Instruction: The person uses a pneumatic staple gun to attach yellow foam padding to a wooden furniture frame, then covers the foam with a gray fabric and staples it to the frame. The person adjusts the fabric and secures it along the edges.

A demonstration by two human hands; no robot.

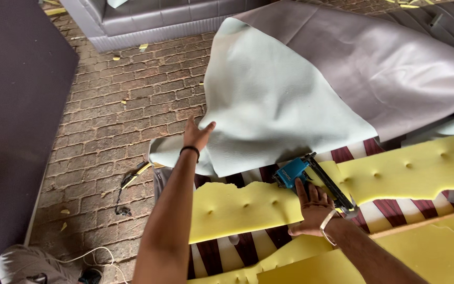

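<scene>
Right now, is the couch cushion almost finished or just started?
Partly along, it seems. Done: yellow foam already lies over the striped base. In hand: the left hand lifts the pale backing side of the grey cover, and the right hand rests on a blue staple gun. Left: the cover is not yet over the foam.
</scene>
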